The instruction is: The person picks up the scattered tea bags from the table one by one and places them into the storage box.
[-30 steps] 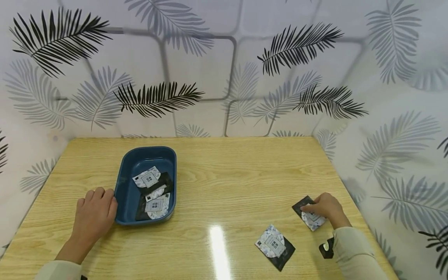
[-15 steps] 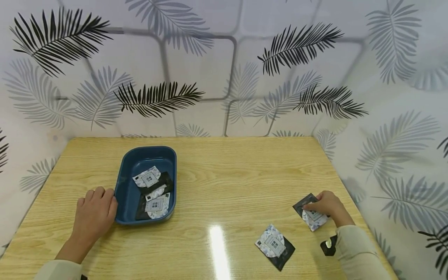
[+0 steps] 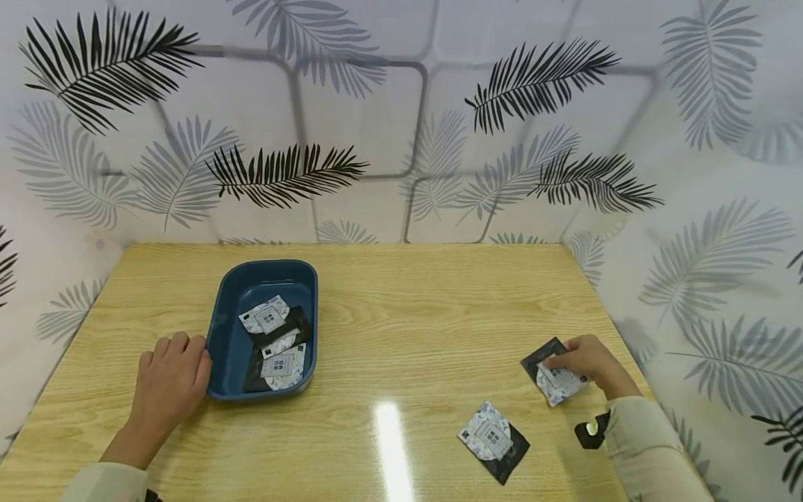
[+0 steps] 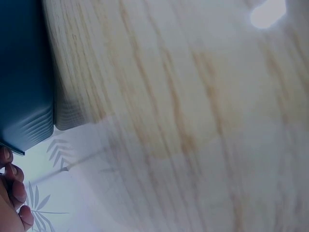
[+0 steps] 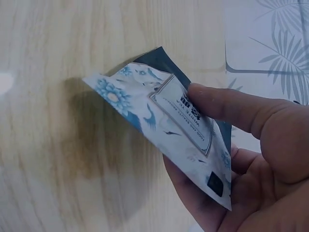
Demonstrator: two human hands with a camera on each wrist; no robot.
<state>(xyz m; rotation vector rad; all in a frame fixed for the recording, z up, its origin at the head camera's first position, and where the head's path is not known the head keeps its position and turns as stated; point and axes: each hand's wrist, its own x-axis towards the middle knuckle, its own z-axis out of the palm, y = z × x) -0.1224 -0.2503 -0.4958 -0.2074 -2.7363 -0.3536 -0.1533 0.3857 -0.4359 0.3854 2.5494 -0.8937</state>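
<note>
The right hand (image 3: 590, 359) is clamped on a flat black-and-white packet (image 3: 557, 380), thumb on the printed face and fingers behind it, above the right part of the wood-grained counter (image 3: 401, 314). In the right wrist view the packet is tilted, its lower end between thumb and fingers, with a dark shadow on the counter beside it; blue flowers and a bird decorate its white part, and the framed label (image 5: 186, 113) under the thumb bears the words "WHITE TEA" (some of the print is covered by the thumb). Nearer the person, a loose packet (image 3: 494, 440) of the same pattern lies flat on the counter, apart from the held one. At the left side, a blue tray (image 3: 231, 341) with rounded corners contains several packets (image 3: 282, 366), overlapping one another toward its right side. The left hand (image 3: 172, 380) is at the tray's left edge, thumb beside the rim and fingertips bent; whether it grips the rim cannot be told. Both forearms wear pale sleeves (image 3: 652, 439), and a small black object (image 3: 590, 432) shows next to the right one. A bright streak (image 3: 393, 446) of reflected light crosses the near counter, and a leaf-patterned covering (image 3: 357, 125) rises behind.
</note>
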